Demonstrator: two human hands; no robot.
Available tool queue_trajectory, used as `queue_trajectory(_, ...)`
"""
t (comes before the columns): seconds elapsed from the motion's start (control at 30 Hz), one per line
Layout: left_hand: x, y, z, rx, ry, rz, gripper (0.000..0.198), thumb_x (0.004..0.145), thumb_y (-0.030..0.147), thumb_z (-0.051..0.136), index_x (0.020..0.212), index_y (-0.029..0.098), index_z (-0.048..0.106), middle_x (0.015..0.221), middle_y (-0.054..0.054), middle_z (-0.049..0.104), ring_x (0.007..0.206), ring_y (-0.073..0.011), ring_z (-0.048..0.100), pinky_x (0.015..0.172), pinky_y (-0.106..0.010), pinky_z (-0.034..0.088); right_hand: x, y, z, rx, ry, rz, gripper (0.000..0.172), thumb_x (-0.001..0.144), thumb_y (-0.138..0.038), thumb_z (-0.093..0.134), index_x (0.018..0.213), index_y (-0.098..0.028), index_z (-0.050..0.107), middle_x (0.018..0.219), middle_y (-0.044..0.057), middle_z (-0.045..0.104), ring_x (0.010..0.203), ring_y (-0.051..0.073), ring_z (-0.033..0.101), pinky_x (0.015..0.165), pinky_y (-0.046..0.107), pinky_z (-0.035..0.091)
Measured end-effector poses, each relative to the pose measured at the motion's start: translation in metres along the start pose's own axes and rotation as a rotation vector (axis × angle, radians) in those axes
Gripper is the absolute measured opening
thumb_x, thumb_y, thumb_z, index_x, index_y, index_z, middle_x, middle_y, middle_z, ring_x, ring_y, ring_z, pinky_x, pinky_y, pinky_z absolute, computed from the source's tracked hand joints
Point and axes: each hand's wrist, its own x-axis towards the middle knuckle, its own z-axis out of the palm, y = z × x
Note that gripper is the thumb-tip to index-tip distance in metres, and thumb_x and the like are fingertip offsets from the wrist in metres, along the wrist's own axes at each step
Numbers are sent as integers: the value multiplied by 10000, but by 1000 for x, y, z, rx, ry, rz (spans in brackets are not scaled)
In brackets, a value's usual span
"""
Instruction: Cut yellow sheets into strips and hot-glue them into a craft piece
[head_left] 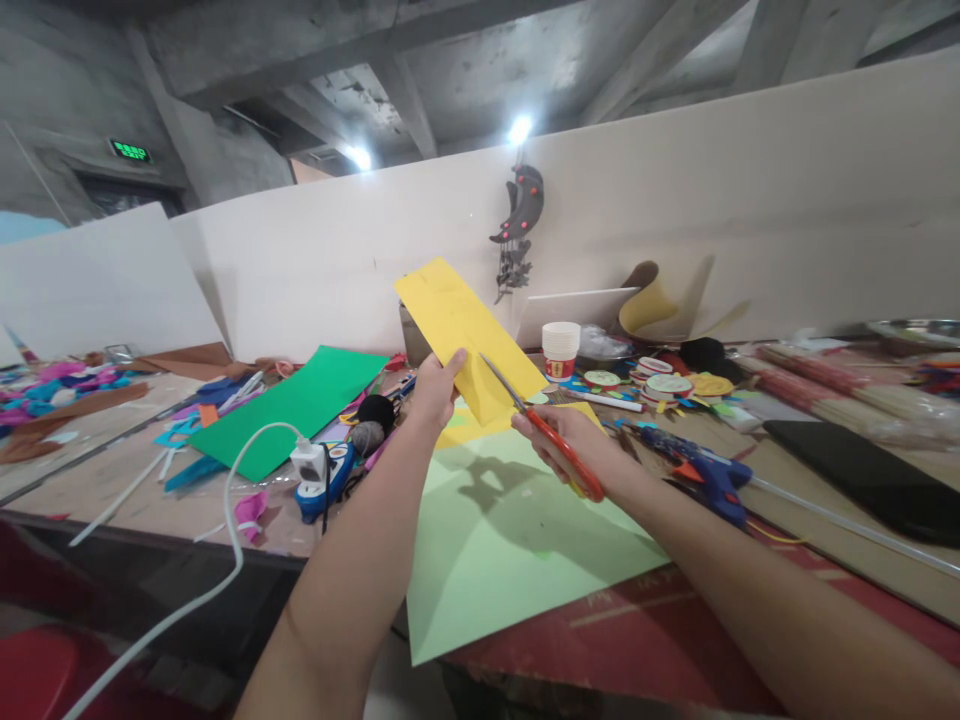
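My left hand [437, 388] pinches the lower left edge of a folded strip of yellow paper [457, 318], thumb on top, holding it up above the table. In my right hand [566, 440] is a pair of scissors [559, 445] with orange handles, my fingers wrapped round them. Their metal blades point up and left and lie against the lower part of the yellow strip; I cannot tell how far apart the blades are. Beneath both hands a pale green sheet [480, 560] lies at the table's front edge, with more yellow paper [450, 430] at its far side.
To the left are a green sheet [292, 410] and a blue power socket [324, 480] with a white cable hanging over the edge. On the right lie a blue glue gun [709, 475] and a black phone-like slab [862, 475]. Paper cups [561, 350] stand behind.
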Motion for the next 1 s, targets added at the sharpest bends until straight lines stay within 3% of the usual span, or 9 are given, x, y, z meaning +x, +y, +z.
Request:
queue_trajectory(0.33, 0, -1, 1, -15, -21, -9, 233, 705, 218, 695, 912, 132, 630, 946, -87, 698, 779, -164, 649, 783, -324, 511, -7, -9, 4, 66, 18, 66, 347, 760, -537, 561, 707, -208, 466, 441, -79, 391, 300, 69, 357, 265, 184, 298)
queue_trajectory(0.57, 3, -6, -4, 78, 2, 5, 274, 667, 263, 716, 897, 138, 634, 912, -88, 699, 729, -166, 640, 701, -319, 516, -3, -5, 3, 6, 8, 64, 374, 770, -559, 538, 694, -202, 459, 475, -62, 425, 326, 65, 391, 289, 173, 308)
queue_trajectory(0.8, 10, -10, -12, 220, 91, 153, 279, 637, 291, 710, 843, 116, 636, 881, -106, 700, 710, -184, 640, 655, -319, 508, 2, 12, 1, -64, -85, -1, 387, 780, -593, 511, 793, -208, 486, 505, -57, 452, 352, 78, 431, 317, 182, 365)
queue_trajectory(1.0, 15, -9, -21, 447, 129, 283, 252, 692, 317, 658, 859, 128, 653, 916, -120, 699, 777, -215, 647, 675, -321, 497, -3, -1, -3, -113, -103, 62, 412, 762, -613, 522, 786, -202, 501, 501, -55, 457, 340, 86, 438, 313, 202, 390)
